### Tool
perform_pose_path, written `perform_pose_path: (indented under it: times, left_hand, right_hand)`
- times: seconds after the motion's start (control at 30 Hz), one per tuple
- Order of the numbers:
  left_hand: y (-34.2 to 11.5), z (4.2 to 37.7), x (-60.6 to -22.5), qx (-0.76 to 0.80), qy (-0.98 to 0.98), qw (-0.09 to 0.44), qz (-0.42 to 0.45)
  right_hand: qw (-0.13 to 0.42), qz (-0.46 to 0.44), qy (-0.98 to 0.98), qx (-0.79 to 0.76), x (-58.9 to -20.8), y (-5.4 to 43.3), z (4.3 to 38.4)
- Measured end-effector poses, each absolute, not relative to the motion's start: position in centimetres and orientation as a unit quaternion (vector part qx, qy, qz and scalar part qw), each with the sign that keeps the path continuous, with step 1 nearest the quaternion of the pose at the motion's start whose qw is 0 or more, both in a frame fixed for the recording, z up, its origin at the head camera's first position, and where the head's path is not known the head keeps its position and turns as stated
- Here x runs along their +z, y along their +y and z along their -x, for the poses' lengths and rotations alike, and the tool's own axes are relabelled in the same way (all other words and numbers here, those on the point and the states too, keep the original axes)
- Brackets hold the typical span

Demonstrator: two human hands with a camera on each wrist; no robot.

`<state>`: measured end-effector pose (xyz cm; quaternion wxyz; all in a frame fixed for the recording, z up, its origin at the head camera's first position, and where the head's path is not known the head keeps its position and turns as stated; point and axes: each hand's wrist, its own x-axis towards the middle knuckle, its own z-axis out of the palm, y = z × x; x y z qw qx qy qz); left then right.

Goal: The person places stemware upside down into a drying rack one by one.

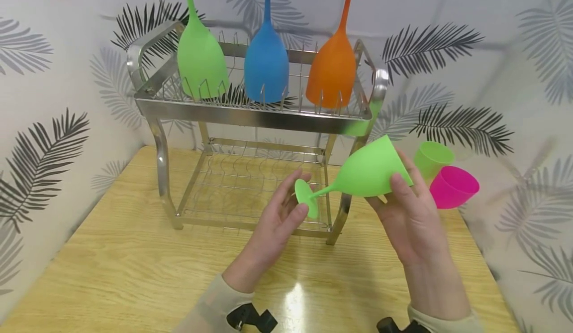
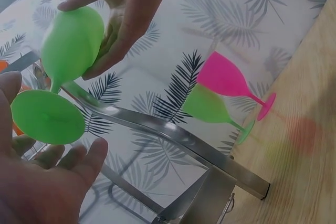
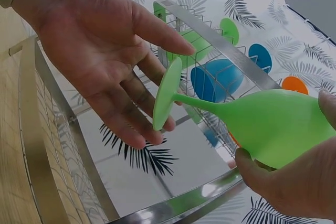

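A light green plastic wine goblet [image 1: 369,171] is tilted on its side in front of the rack, its bowl up to the right and its round foot down to the left. My right hand [image 1: 414,208] grips the bowl near the rim, thumb on one side and fingers on the other. Beside the foot is my left hand [image 1: 277,218], its palm turned towards it and its fingers spread and relaxed, as the right wrist view shows. In that view the fingertips [image 3: 137,141] lie behind the foot's edge.
A two-tier metal dish rack [image 1: 250,116] stands on the wooden table [image 1: 112,253]. Upside down on its top tier are green [image 1: 201,59], blue [image 1: 266,64] and orange goblets [image 1: 333,69]. Right of the rack stand a pink goblet [image 1: 453,187] and another green goblet [image 1: 431,158].
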<state>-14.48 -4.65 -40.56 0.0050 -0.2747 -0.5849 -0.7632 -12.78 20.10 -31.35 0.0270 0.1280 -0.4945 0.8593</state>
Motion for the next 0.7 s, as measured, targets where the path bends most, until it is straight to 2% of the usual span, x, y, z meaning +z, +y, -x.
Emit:
perform_pose_path:
  times: [0.33,0.7]
  left_hand:
    - [-5.0,14.5,-40.3,-0.776,-0.569,-0.011,0.272]
    - [-5.7,14.6,-40.0,-0.771,-0.582,-0.002,0.26]
  right_hand:
    - [0.021,-0.128,-0.489,0.863,-32.1,19.9,13.1]
    - [0.01,-0.133,-0.491,0.861,-32.6,19.8,13.2]
